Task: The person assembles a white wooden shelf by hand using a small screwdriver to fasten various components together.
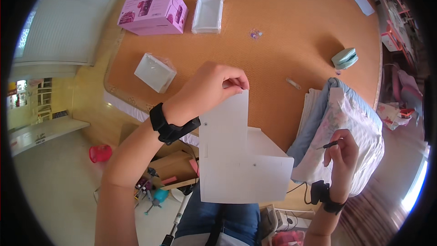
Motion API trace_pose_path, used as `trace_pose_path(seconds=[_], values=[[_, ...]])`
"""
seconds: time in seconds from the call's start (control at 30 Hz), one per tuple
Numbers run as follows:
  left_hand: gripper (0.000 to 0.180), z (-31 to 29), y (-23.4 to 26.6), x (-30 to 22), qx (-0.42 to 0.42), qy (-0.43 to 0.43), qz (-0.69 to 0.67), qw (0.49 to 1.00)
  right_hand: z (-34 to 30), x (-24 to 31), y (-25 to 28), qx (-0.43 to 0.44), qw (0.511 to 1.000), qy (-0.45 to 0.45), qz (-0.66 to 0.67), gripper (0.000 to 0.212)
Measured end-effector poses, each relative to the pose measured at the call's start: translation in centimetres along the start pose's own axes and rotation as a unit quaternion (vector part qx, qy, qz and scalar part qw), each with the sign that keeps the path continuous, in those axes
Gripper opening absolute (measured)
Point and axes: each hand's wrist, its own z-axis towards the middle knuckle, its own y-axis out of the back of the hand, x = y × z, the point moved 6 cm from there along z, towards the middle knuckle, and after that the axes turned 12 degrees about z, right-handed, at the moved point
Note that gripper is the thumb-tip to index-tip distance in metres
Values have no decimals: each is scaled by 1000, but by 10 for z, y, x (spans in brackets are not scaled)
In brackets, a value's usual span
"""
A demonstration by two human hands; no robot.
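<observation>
My left hand [210,86] pinches the top edge of a white L-shaped panel piece [232,173], thumb and fingers closed at its upper corner. The piece hangs upright in front of my lap; two small screw heads show on its face, and a flap folds back behind the step at its right. Over on the right, my right hand [343,152] is closed on a small dark screwdriver [327,145], its thin tip pointing left toward the panel but apart from it. A folded floral quilt [353,118] lies beneath that hand.
A brown mat covers the bed [282,9]. On it are a pink carton [157,13], several plastic-wrapped white trays [208,16], a small clear bag [256,33] and a teal pouch [345,58]. An open cardboard box [175,168] and a red basket [100,153] stand on the floor.
</observation>
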Motion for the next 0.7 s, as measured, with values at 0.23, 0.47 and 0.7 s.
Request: trace_pose_path(seconds=[0.23, 0.47, 0.7], values=[[8, 5, -1, 3, 23, 33, -50, 998, 2, -2, 2, 25, 1000, -5, -14, 13], [7, 8, -1, 2, 43, 38, -31, 998, 7, 3, 1, 39, 999, -1, -24, 11], [7, 7, -2, 1, 46, 26, -27, 998, 9, 9, -11, 53, 998, -2, -38, 8]])
